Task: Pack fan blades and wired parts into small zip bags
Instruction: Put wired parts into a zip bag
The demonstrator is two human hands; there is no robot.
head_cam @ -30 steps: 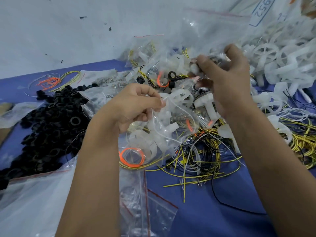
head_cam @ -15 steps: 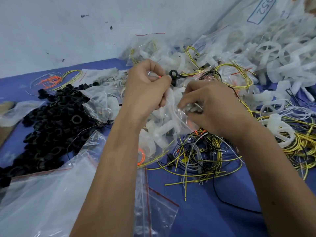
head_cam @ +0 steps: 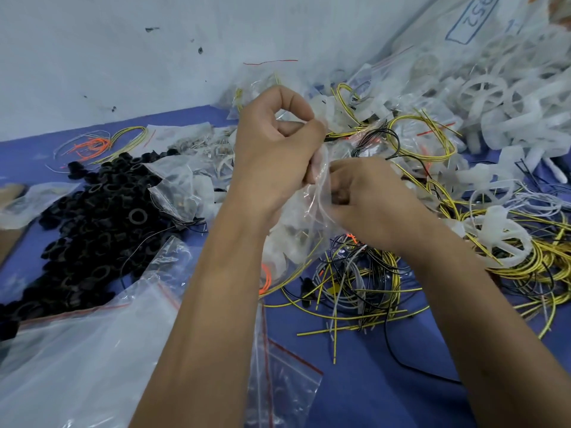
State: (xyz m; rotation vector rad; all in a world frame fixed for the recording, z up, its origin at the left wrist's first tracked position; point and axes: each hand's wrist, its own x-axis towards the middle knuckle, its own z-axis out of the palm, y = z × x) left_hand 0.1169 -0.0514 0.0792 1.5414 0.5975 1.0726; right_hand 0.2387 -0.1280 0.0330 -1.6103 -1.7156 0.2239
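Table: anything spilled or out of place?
Yes, loose parts lie unsorted on the blue table. Black rings have spilled in a heap at the left, beside a big bag. Cut wires lie tangled under the right hand. Both hands grip one small bag, the left hand higher up.

surface: blue table cover (head_cam: 364,393) | backdrop: white wall (head_cam: 123,57) with dark specks | left: heap of black plastic rings (head_cam: 92,230) on the cover | far left edge: tan cardboard piece (head_cam: 7,239), partly in view
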